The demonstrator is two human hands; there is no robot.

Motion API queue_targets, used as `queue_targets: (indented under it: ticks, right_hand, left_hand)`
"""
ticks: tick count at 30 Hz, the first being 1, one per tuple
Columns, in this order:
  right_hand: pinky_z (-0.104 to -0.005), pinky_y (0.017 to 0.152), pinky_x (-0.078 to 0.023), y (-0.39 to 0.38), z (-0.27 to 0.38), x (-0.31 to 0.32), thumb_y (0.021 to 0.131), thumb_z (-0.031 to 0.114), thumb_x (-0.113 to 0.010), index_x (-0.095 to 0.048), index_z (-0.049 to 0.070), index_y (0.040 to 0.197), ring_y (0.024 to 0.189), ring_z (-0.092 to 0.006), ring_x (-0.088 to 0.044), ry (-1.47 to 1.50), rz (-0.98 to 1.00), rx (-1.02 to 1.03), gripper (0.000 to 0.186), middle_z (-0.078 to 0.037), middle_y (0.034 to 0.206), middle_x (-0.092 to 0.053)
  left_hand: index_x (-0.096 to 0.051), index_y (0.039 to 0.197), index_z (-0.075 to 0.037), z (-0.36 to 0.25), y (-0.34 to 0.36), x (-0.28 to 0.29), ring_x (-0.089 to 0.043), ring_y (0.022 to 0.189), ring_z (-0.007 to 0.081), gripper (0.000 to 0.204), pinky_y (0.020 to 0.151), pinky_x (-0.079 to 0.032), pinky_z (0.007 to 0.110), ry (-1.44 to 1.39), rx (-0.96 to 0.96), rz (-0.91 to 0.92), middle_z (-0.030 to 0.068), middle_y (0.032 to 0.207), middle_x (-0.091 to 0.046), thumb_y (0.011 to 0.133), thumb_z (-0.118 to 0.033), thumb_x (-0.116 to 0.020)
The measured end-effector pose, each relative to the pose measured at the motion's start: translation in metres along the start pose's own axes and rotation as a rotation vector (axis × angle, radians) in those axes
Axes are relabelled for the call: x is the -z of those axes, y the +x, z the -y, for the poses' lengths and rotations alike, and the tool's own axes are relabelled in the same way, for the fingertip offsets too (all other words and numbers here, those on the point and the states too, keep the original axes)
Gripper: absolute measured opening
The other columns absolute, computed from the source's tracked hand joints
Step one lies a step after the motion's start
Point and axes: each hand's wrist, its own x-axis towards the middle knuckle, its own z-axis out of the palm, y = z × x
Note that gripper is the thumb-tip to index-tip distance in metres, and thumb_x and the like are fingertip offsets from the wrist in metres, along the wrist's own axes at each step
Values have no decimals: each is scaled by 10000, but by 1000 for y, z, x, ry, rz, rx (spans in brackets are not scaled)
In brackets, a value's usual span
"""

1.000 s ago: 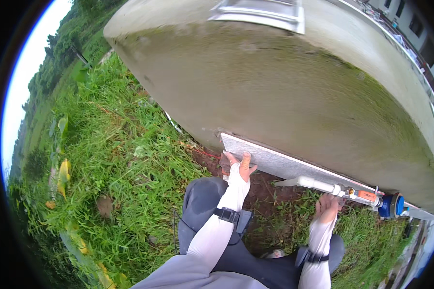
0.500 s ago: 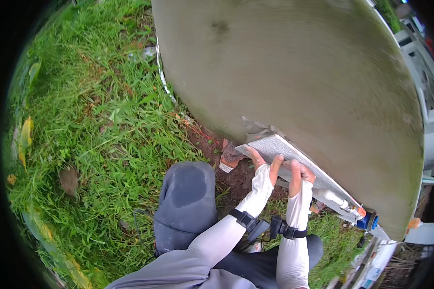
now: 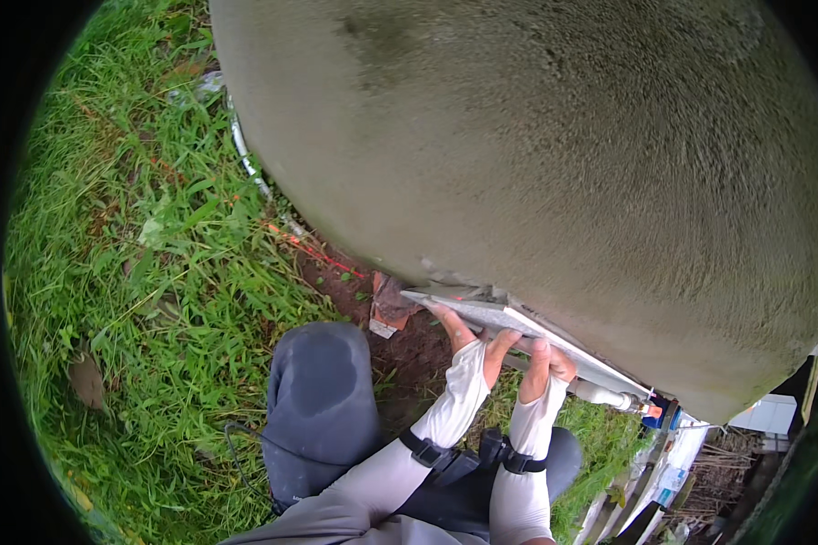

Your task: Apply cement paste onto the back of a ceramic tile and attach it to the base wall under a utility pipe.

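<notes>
Both my hands hold a light grey, textured tile at the foot of a rounded, cement-coated wall. My left hand is at the tile's left part, fingers and thumb apart against it. Close beside it, my right hand presses the tile with its thumb on the face; its other fingers are partly hidden. Wet-looking mortar shows along the tile's upper left edge. The tile's back is hidden, so I cannot tell how far it touches the wall.
A broken reddish brick lies on bare soil left of the tile. A white pipe with an orange-and-blue fitting is at its right end. Red string crosses the soil beside grass. My knee is near my left arm.
The tile has tilted, so less of its face shows, and both hands have moved with it. The whole view has shifted, showing more of the wall.
</notes>
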Motion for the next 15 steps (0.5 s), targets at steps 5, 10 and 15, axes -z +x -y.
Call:
queue_targets:
  ticks: [5, 10, 15]
  right_hand:
    - [-301, 738, -453, 1, -9, -6, 903, 176, -613, -689, -5, 790, 711, -138, -568, 30, -98, 102, 227, -54, 761, -677]
    - [-287, 733, -460, -1, -8, -6, 901, 139, -601, -691, -9, 840, 747, -124, -589, 40, -85, 107, 183, -66, 804, -688]
    - [-272, 635, -389, 0, -3, -7, 938, 237, -550, -702, -12, 799, 667, -84, -502, -41, -113, 123, 324, -1, 688, -626]
  left_hand:
    - [293, 1405, -56, -1, 1, 0, -328, 1284, 251, 1217, 1077, -309, 381, 16, 92, -2, 224, 1425, -246, 794, -177, -753]
    - [322, 1393, -68, -3, 0, 0, -291, 1315, 257, 1217, 1088, -292, 386, 43, 59, -4, 214, 1463, -176, 799, -145, -737]
    - [330, 1398, -116, -3, 0, -2, -280, 1323, 270, 1216, 1105, -269, 396, 38, 7, 5, 203, 1482, -119, 796, -120, -726]
